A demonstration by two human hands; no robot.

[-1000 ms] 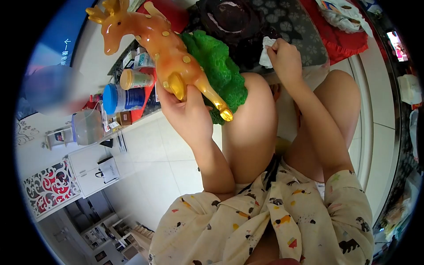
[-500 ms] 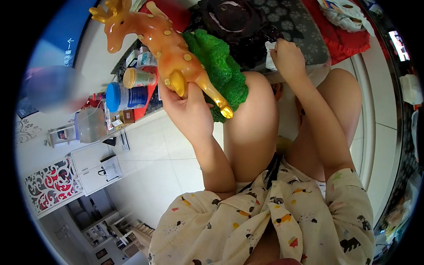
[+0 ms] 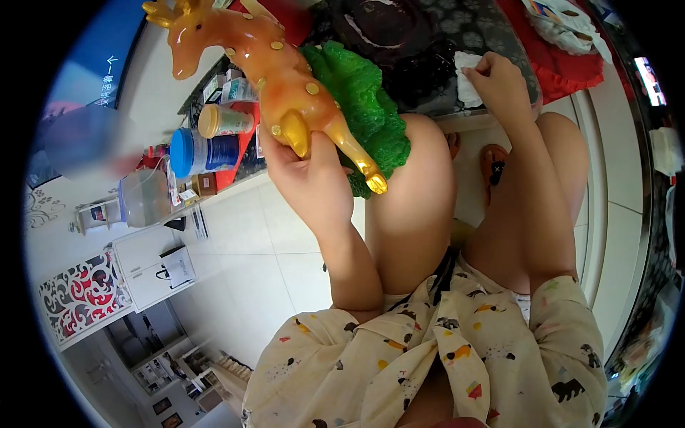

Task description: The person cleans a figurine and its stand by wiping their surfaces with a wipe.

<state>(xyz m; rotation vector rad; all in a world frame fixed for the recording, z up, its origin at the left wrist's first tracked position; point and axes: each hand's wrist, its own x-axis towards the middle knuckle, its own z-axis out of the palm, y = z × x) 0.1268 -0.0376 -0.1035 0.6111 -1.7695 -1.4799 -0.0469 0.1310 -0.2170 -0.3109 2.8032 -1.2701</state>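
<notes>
A deer figurine (image 3: 289, 93), its antlers cropped by the top edge, lies across a seated person's left hand (image 3: 312, 178); the fingers curl around its rear, their tips hidden behind it. The green leafy base (image 3: 364, 107) is against the thigh (image 3: 417, 200). The right hand (image 3: 501, 80) pinches a white tissue (image 3: 467, 77) between thumb and fingers over a dark patterned tabletop (image 3: 492, 27). Beside it, a glossy black object (image 3: 389, 46) is hard to make out. Beyond the blue-lidded jar (image 3: 203, 152) glows a screen (image 3: 103, 43).
</notes>
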